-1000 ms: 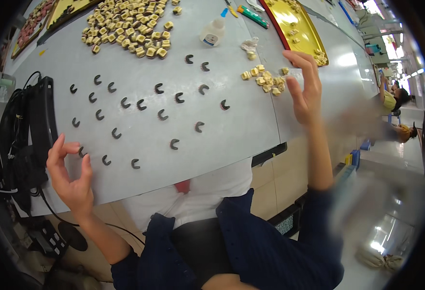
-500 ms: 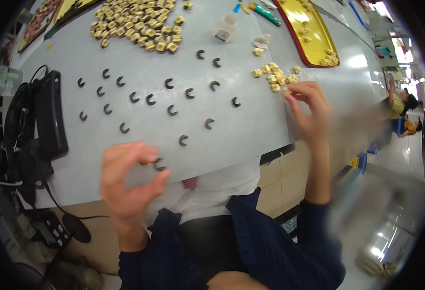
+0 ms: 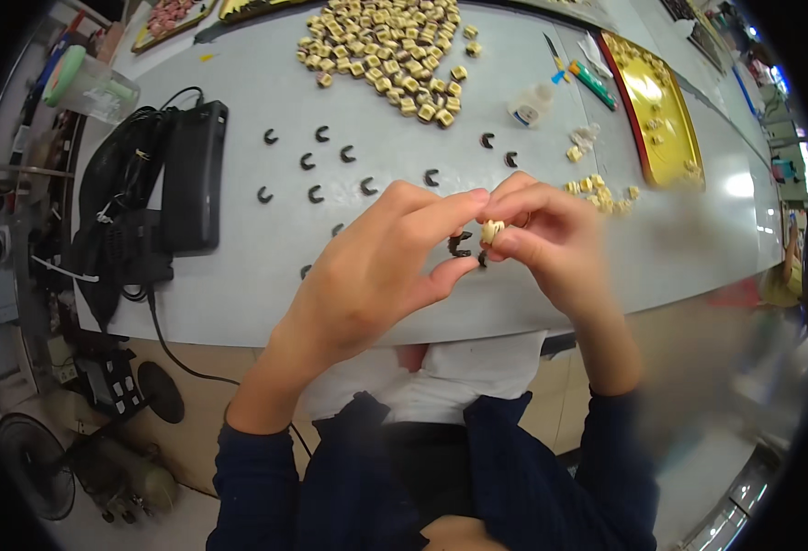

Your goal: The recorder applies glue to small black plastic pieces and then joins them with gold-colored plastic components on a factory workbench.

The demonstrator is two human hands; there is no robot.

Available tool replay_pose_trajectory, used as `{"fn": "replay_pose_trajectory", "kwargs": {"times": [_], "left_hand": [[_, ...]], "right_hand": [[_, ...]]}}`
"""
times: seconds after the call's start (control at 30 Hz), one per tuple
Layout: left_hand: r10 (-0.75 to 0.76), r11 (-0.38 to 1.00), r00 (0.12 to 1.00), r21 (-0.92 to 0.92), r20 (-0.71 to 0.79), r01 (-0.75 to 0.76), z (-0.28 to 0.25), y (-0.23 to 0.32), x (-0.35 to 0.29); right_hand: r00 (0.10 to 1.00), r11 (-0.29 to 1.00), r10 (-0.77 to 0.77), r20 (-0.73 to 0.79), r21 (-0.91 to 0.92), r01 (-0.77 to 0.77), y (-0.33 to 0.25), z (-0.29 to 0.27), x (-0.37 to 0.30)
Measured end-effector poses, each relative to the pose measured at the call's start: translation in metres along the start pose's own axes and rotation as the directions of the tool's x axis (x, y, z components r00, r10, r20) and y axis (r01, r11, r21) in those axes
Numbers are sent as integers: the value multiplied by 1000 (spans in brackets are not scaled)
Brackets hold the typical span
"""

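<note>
My left hand [image 3: 363, 262] pinches a small black C-shaped piece [image 3: 460, 244] between thumb and fingertips. Close beside it, my right hand [image 3: 555, 243] grips a small cream-coloured block [image 3: 492, 231] between its thumb and fingers. The two pieces are held side by side above the table; whether they touch I cannot tell. More black C-shaped pieces [image 3: 347, 154] lie spread over the grey tabletop [image 3: 239, 294], some partly hidden by my left hand. Past my right hand sits a loose group of small cream blocks [image 3: 597, 188].
A large pile of cream-and-dark blocks [image 3: 395, 67] covers the far middle. A small clear bottle [image 3: 531, 106], crumpled white tissue [image 3: 585, 138], green tube [image 3: 593, 85] and red-rimmed yellow tray [image 3: 643, 87] stand at the right. Left are a black box [image 3: 195, 174], cables and a green-lidded container [image 3: 92, 87].
My right hand has come from the cream blocks toward my left, bringing one block. My left hand has moved right and away from me with the C-shaped piece. The view has shifted left.
</note>
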State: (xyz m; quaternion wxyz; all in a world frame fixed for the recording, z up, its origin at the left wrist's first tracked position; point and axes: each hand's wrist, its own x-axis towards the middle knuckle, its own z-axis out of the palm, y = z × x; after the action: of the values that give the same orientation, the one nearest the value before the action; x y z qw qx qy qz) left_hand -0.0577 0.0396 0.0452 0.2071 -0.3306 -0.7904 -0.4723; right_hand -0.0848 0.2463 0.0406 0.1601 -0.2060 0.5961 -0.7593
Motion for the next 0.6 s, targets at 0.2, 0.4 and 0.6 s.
{"fn": "replay_pose_trajectory", "kwargs": {"times": [0.2, 0.4, 0.6], "left_hand": [[25, 998, 998, 48, 51, -27, -12, -5, 20], [65, 996, 995, 51, 81, -69, -5, -16, 26], [18, 998, 998, 51, 53, -21, 4, -22, 23]], "right_hand": [[974, 939, 225, 9, 266, -220, -9, -3, 21], [939, 880, 343, 14, 346, -326, -8, -7, 26], [937, 856, 350, 21, 400, -329, -5, -11, 27]]}}
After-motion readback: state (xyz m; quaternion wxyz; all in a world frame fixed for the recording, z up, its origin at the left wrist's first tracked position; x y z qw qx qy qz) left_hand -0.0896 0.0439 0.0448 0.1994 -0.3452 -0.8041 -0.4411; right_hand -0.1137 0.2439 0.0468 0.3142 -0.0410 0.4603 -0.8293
